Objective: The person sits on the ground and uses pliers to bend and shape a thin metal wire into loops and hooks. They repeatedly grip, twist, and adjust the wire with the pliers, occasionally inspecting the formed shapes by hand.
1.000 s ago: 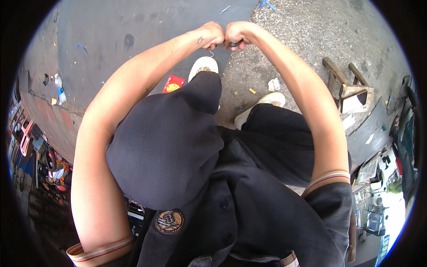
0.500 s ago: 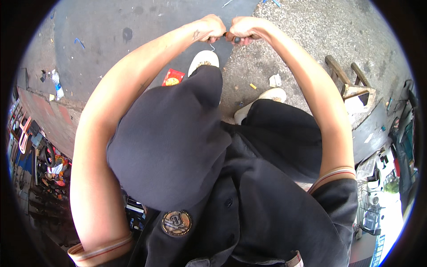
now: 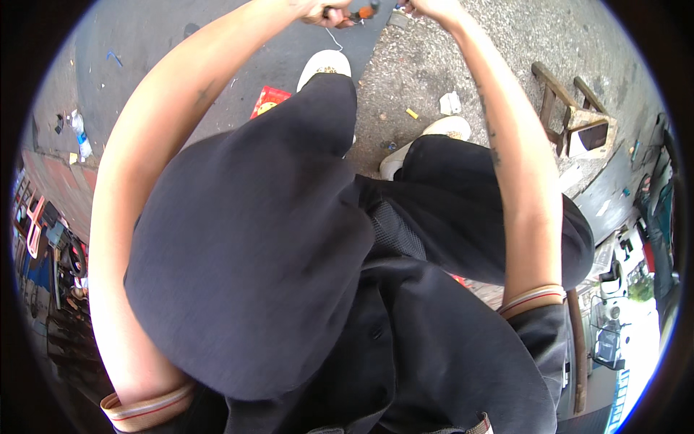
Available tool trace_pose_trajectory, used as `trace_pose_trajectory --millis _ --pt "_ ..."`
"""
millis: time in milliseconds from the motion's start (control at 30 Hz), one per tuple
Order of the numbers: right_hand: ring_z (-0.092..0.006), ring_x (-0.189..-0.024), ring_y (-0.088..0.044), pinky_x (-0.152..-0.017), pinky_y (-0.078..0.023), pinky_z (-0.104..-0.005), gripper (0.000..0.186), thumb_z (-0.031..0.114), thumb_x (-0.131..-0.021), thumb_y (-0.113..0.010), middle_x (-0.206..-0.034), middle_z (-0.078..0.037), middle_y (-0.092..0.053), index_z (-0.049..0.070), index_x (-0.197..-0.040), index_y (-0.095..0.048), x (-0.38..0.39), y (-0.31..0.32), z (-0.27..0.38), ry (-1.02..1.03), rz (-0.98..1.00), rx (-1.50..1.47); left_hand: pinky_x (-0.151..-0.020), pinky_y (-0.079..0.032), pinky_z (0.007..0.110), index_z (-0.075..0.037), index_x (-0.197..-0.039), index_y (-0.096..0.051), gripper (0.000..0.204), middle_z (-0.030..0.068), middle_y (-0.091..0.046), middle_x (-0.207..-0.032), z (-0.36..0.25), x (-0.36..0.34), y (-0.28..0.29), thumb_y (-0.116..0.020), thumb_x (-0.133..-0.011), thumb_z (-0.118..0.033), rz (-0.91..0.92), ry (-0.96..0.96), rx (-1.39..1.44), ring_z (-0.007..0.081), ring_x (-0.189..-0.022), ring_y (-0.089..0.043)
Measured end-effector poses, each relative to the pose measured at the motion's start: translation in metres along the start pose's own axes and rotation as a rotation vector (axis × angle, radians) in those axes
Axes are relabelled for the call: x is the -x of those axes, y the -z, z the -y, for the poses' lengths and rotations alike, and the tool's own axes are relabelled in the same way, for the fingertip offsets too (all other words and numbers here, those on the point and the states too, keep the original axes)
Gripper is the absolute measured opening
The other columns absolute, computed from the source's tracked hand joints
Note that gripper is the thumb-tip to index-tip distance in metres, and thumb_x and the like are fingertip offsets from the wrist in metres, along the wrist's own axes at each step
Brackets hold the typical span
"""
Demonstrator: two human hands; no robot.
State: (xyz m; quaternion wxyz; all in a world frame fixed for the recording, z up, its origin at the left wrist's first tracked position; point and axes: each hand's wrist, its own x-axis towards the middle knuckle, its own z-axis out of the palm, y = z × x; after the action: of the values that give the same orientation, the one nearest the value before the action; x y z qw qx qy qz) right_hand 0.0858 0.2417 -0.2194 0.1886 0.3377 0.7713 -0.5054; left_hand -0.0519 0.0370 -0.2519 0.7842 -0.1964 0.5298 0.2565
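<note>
A person in dark clothes point(image 3: 246, 267) of plain weave grips an orange-and-black tool point(image 3: 366, 12) in the L hand point(image 3: 319, 13), fingers curled round it near the top edge of view, above a smooth dark-gray mat point(image 3: 278, 61). The R hand point(image 3: 429, 7), partly cut off at the same edge, is apart from it; can't tell if its fingers pinch anything. Nearby: a thin, crooked white strand point(image 3: 337, 42), a round-toed white shoe point(image 3: 325, 64), a red pkt. point(image 3: 269, 98) and, far R, an angular wooden stool point(image 3: 573, 117) on grainy concrete point(image 3: 535, 36).
</note>
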Motion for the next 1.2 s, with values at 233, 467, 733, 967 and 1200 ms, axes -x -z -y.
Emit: trace_pose_trajectory --millis 233,467,733,967,1200 --pt "-0.0241 -0.087 -0.075 -0.073 -0.063 -0.0320 0.042 0.025 -0.096 -0.069 -0.100 -0.020 -0.073 -0.011 -0.118 -0.064 0.050 -0.077 -0.058 -0.134 0.034 -0.539 -0.039 -0.029 0.016 0.005 -0.108 -0.059 0.017 0.0088 -0.057 -0.086 0.036 0.045 -0.043 -0.051 -0.102 -0.008 -0.231 -0.259 0.057 0.0016 -0.052 -0.038" --pt "-0.0186 -0.076 -0.075 -0.068 -0.061 -0.0283 0.024 0.012 -0.090 -0.070 -0.089 -0.015 -0.076 -0.006 -0.106 -0.070 0.049 -0.119 -0.058 0.007 -0.257 -0.577 -0.043 -0.028 0.012 0.005 -0.140 -0.047 0.040 0.0093 -0.056 -0.098 0.055 0.079 -0.085 -0.054 -0.103 -0.011 -0.272 -0.360 0.062 -0.0006 -0.059 -0.037" --pt "-0.0159 -0.067 -0.075 -0.065 -0.057 -0.0285 0.025 0.020 -0.088 -0.073 -0.074 -0.013 -0.075 -0.004 -0.095 -0.074 0.054 -0.134 -0.047 0.014 -0.529 -0.319 -0.042 -0.030 0.012 0.002 -0.140 -0.044 0.039 0.0114 -0.054 -0.102 0.083 0.095 -0.052 -0.052 -0.105 -0.012 -0.105 -0.452 0.432 -0.0006 -0.059 -0.036" --pt "-0.0164 -0.067 -0.075 -0.065 -0.057 -0.0283 0.025 0.020 -0.088 -0.074 -0.074 -0.014 -0.075 -0.004 -0.092 -0.073 0.058 -0.140 -0.041 -0.020 -0.516 -0.465 -0.043 -0.031 0.012 -0.001 -0.137 -0.047 0.035 0.0131 -0.056 -0.103 0.093 0.077 -0.046 -0.052 -0.105 -0.013 -0.017 -0.534 0.492 0.0003 -0.060 -0.036" --pt "-0.0156 -0.069 -0.075 -0.066 -0.057 -0.0269 0.020 0.014 -0.084 -0.076 -0.076 -0.013 -0.075 -0.005 -0.090 -0.074 0.066 -0.137 -0.037 0.023 -0.500 -0.452 -0.044 -0.032 0.014 -0.001 -0.142 -0.042 0.038 0.0136 -0.057 -0.101 0.099 0.051 -0.056 -0.048 -0.106 -0.014 0.035 -0.577 0.496 0.0023 -0.059 -0.037"
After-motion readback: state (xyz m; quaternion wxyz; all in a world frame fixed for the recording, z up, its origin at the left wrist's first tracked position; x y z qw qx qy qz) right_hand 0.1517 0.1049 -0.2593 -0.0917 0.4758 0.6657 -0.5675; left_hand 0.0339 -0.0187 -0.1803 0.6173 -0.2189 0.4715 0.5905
